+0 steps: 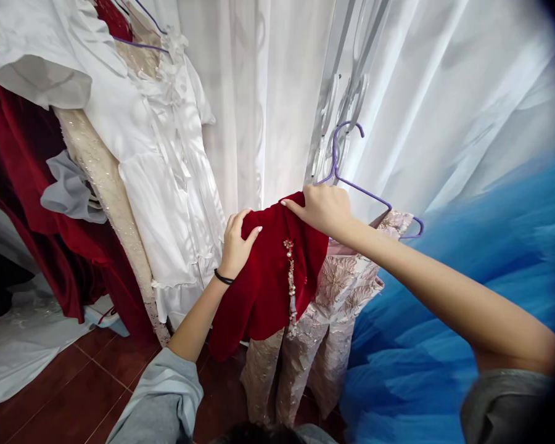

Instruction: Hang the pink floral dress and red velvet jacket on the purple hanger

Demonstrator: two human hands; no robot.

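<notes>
— Holding the red velvet jacket (268, 277) at its top edge, both hands are closed on cloth: the left hand (237, 242) pinches one shoulder, the right hand (324, 206) grips the other, right where the purple hanger (351, 182) meets the fabric.

— Where does the jacket sit?

— It drapes over the pink embroidered dress (333, 308) that hangs on that hanger, in front of the white curtain (268, 92). To do this well, I judge, keep the two grips level so the velvet lies even, and mind the beaded tassel (290, 280) down the front, which could snag on the embroidery.

— Any room to move?

— Little at the sides. The white satin dress (166, 172) hangs just beside the left hand, and blue tulle (467, 296) crowds in under the right forearm. The open space is below, over the red tiled floor (87, 376), and toward the person.
</notes>
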